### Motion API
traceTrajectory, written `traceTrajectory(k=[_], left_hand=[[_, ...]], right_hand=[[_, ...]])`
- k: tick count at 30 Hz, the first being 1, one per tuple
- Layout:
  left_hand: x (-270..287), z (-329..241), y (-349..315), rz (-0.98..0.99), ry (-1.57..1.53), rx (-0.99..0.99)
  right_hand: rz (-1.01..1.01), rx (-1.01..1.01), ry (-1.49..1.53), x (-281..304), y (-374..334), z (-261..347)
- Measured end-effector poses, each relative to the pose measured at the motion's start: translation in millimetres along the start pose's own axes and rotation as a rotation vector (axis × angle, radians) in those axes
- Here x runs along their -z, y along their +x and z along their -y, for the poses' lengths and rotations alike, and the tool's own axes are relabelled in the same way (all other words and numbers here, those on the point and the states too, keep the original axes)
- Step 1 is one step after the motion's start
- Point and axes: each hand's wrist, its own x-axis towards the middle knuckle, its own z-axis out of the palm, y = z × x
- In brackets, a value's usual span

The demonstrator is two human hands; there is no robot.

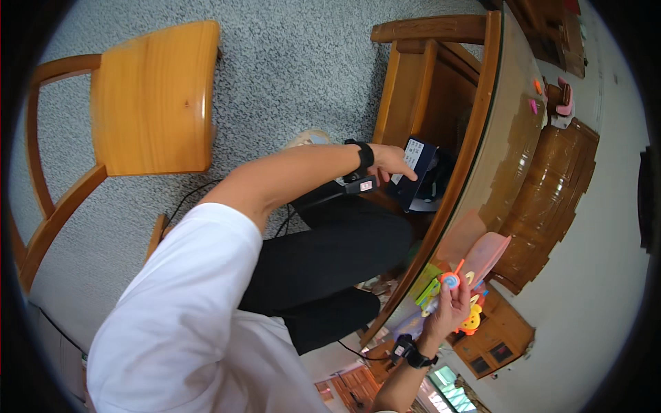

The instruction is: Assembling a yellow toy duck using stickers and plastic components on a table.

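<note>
My left hand (391, 162) reaches below the tabletop, its fingers on a dark blue box (413, 165) with a white printed label. The box is tilted beside the table's wooden frame, and its far side is hidden in shadow. My right hand (451, 311) is raised over the glass-topped table (492, 155). Between its thumb and fingers is a round orange and blue lollipop-shaped toy (450, 279) with an orange stick. Close to that hand are a yellow animal-shaped toy (472, 318), bright green pieces (428, 292) and a pink tray-like piece (487, 255).
Small orange (537, 87) and pink (533, 106) pieces lie toward the table's far end. A wooden chair (155, 103) stands on the grey speckled floor (296, 69) at the left. My legs (323, 258) are close under the table edge. Dark cables (286, 221) run near my lap.
</note>
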Motion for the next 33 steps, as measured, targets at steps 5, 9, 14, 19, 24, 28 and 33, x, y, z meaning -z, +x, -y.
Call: traceTrajectory(k=[5,9,14,19,24,28,33], left_hand=[[18.9,3.6,-5.4,0.079,-0.063,-0.035],[41.5,0.8,-14.9,0.077,-0.103,-0.092],[40.8,7.6,0.5,0.111,-0.102,-0.025],[15.9,-10.3,23.4,0.13,-0.066,0.065],[-0.6,1.4,34.5,0.083,-0.386,0.17],[-14.6,-6.1,11.9,0.073,-0.181,0.178],[-18.8,-71.4,-57.9,-0.046,-0.101,0.071]], right_hand=[[0.003,-0.022,0.114,-22.3,58.4,-53.3],[-0.183,0.072,-0.071,-56.6,74.5,-54.1],[-0.184,0.085,-0.19,-65.0,63.3,-64.5],[-0.256,0.046,-0.213,-41.8,61.9,-73.2],[-0.085,-0.106,-0.178,-47.7,62.1,-63.7],[-0.015,-0.001,0.028,-31.7,53.1,-61.7],[-0.202,-0.108,0.275,33.5,-17.8,-44.2]])
